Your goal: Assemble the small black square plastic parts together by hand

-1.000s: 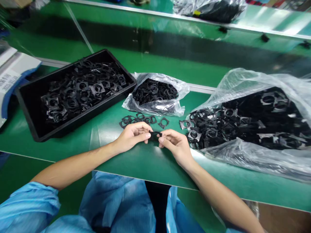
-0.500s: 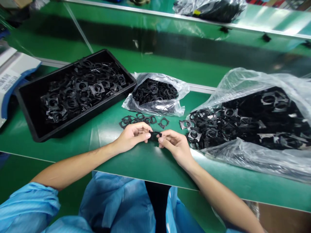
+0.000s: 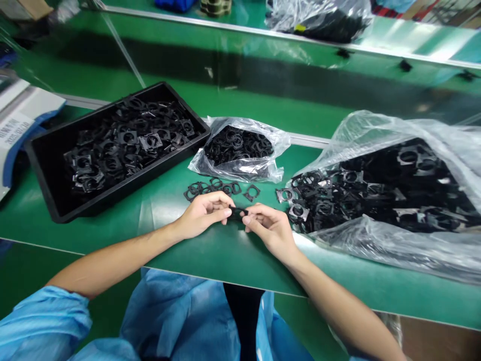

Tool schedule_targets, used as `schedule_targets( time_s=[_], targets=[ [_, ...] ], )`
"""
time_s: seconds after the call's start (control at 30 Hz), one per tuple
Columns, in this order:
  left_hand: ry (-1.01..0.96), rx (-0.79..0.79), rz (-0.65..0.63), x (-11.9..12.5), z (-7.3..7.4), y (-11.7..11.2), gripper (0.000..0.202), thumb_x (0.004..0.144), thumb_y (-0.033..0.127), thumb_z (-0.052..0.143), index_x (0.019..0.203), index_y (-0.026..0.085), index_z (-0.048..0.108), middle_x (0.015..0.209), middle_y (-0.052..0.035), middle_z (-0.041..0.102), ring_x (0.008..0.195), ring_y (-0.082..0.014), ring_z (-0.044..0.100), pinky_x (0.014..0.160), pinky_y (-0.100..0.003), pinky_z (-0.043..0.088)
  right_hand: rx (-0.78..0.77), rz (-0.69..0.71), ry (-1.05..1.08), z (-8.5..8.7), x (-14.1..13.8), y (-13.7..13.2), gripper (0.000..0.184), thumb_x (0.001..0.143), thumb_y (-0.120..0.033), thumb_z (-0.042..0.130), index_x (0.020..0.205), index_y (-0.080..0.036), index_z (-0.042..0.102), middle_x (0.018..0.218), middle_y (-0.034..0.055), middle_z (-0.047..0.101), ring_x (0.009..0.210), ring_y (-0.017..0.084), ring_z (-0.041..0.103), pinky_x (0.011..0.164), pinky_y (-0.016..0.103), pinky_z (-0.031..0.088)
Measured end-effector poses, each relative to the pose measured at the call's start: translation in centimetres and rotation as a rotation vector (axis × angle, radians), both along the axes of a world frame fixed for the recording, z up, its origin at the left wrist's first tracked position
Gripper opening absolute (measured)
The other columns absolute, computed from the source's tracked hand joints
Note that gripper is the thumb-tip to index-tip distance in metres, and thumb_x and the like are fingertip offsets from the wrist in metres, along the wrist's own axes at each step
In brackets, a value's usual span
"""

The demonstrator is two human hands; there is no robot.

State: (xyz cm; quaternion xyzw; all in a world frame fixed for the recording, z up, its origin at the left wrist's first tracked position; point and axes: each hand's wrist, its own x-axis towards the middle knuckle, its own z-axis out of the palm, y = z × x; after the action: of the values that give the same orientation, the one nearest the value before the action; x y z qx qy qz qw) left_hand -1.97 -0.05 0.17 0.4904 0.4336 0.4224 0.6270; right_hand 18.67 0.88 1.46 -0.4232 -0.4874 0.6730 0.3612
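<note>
My left hand [image 3: 203,214] and my right hand [image 3: 269,226] meet over the green table [image 3: 225,250], fingers pinched together on one small black plastic part [image 3: 236,213] held between them. Just beyond the hands lies a short row of loose black ring parts [image 3: 214,187]. A small clear bag of black rings [image 3: 240,150] sits behind that row. To the right a large open clear bag [image 3: 394,190] spills black square frames with round holes. A black tray [image 3: 108,145] at the left holds several similar frames.
A blue and white box [image 3: 18,120] stands at the far left edge. A metal rail [image 3: 308,139] runs across behind the bags, with a darker belt beyond it. Another bag of black parts [image 3: 319,20] lies at the far side. My blue gown [image 3: 169,321] shows below the table's front edge.
The hands stay pinched on the same black part, shifting only slightly. The view has tilted a little, so everything sits a bit lower in the picture.
</note>
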Motion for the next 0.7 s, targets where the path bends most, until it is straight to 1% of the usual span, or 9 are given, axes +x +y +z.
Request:
schedule_targets(
  time_s=[0.2, 0.47, 0.7],
  targets=[
    [0.012, -0.003, 0.020, 0.20, 0.07, -0.11, 0.028, 0.082, 0.039, 0.078, 0.090, 0.014, 0.070, 0.065, 0.0015, 0.063, 0.058, -0.0105, 0.061, 0.057, -0.020, 0.047, -0.071, -0.003, 0.009, 0.17, -0.08, 0.21, 0.043, 0.064, -0.054, 0.091, 0.078, -0.019, 0.072, 0.067, -0.0013, 0.066, 0.055, 0.011, 0.059, 0.057, 0.026, 0.047],
    [0.020, -0.023, 0.020, 0.26, 0.11, -0.09, 0.029, 0.080, 0.040, 0.079, 0.090, 0.014, 0.070, 0.066, 0.0010, 0.063, 0.059, -0.0109, 0.061, 0.058, -0.021, 0.047, -0.083, -0.003, 0.029, 0.15, -0.12, 0.26, 0.044, 0.062, -0.054, 0.092, 0.078, -0.019, 0.071, 0.067, -0.0018, 0.066, 0.055, 0.010, 0.058, 0.057, 0.024, 0.047],
    [0.021, -0.032, 0.000, 0.28, 0.14, -0.05, 0.030, 0.080, 0.041, 0.078, 0.090, 0.014, 0.070, 0.067, 0.0012, 0.061, 0.060, -0.0110, 0.060, 0.058, -0.021, 0.047, -0.083, 0.004, -0.007, 0.42, -0.11, 0.23, 0.044, 0.062, -0.054, 0.092, 0.077, -0.019, 0.070, 0.066, -0.0011, 0.066, 0.056, 0.012, 0.058, 0.059, 0.026, 0.048]
  ],
)
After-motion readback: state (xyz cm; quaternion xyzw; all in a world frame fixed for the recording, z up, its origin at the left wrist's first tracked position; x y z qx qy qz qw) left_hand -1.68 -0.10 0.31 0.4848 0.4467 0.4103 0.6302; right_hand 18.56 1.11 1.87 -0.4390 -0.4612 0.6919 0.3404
